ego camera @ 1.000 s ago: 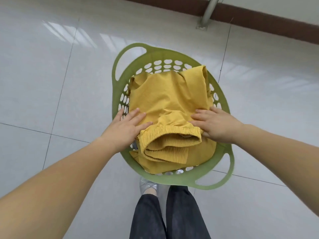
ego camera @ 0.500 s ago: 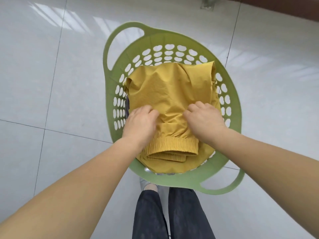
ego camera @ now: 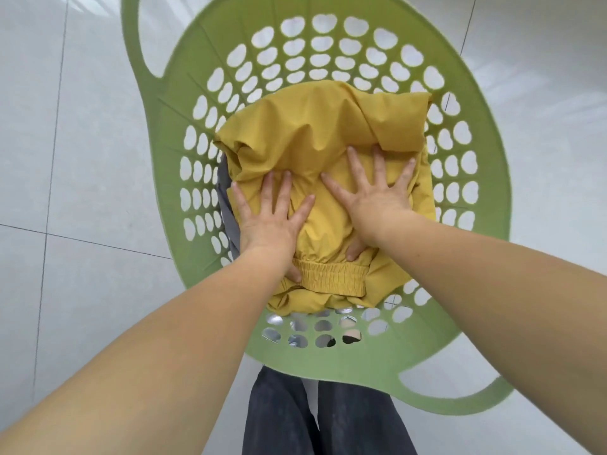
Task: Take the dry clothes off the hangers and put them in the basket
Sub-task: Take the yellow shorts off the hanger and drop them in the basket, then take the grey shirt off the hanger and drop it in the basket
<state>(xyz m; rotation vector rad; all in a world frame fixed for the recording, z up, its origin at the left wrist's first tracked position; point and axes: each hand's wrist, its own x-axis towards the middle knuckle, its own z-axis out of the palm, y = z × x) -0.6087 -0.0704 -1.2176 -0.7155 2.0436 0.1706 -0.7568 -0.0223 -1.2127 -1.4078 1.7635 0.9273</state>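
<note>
A folded yellow garment (ego camera: 315, 136) with an elastic waistband lies inside the green perforated laundry basket (ego camera: 486, 165) on the floor. My left hand (ego camera: 269, 218) presses flat on the garment's left side, fingers spread. My right hand (ego camera: 377, 195) presses flat on its right side, fingers spread wide. A strip of grey cloth (ego camera: 225, 198) shows under the yellow garment at the basket's left wall. No hangers are in view.
White tiled floor (ego camera: 82, 159) surrounds the basket. The basket has a loop handle at the far left (ego camera: 131, 44) and another at the near right (ego camera: 476, 402). My legs in dark trousers (ego camera: 322, 418) stand just behind the basket's near rim.
Both hands went from curled on the garment to flat with spread fingers, pushing it deeper into the basket. The view has come much closer to the basket.
</note>
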